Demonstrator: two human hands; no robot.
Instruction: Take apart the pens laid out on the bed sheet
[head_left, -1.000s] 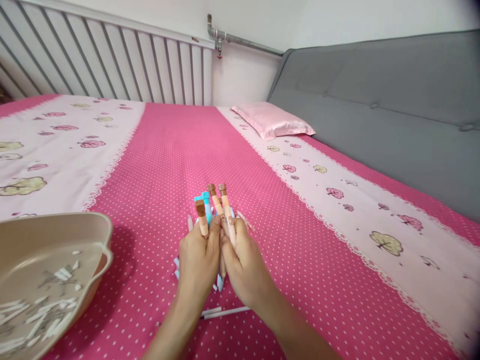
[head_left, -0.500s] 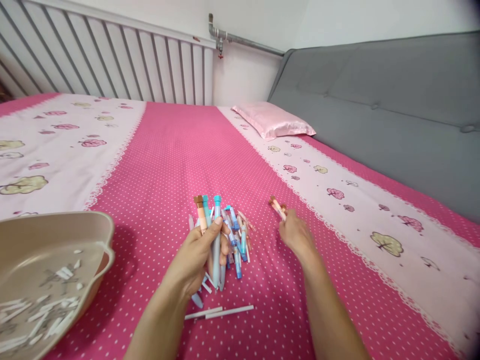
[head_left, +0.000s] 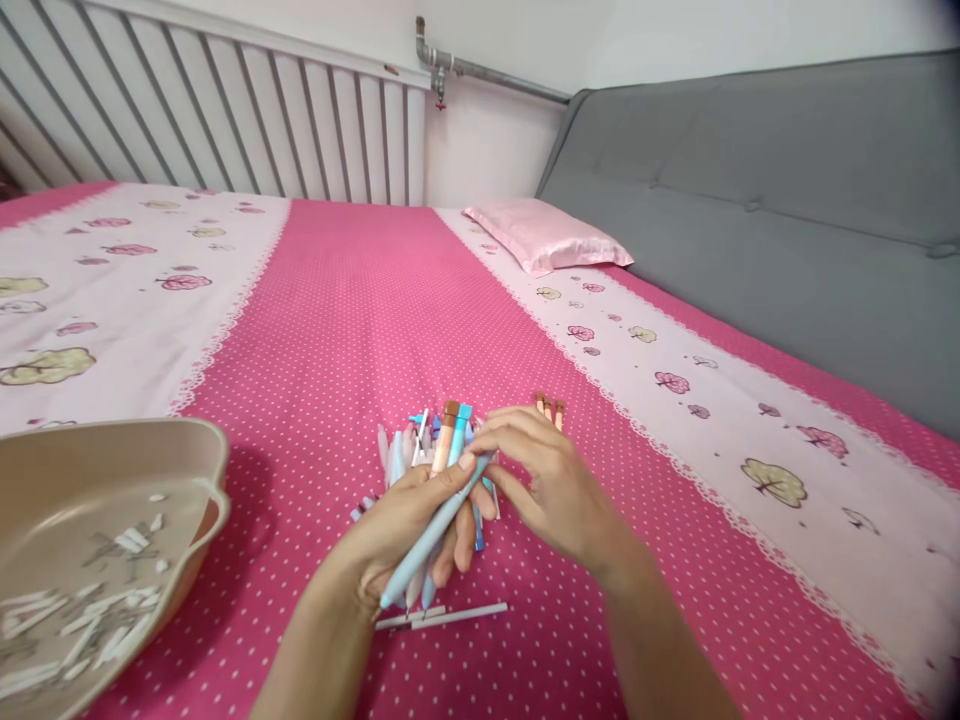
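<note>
My left hand grips a bundle of pens, pale blue and peach with brown and teal caps, tilted up over the pink dotted bedspread. My right hand reaches in from the right, its fingers curled at the top of that bundle and touching the pens. Just beyond my right hand a few peach pens with brown caps lie on the bed. More pens lie in a loose heap under and behind my left hand.
A beige plastic basin with several white paper scraps stands at the lower left. Two white sticks lie near my left wrist. A pink pillow rests by the grey padded headboard. A slatted rail runs along the far side.
My right hand set a few peach pens down to the right, then came back to the bundle. My left hand kept its pens and tilted them lower.
</note>
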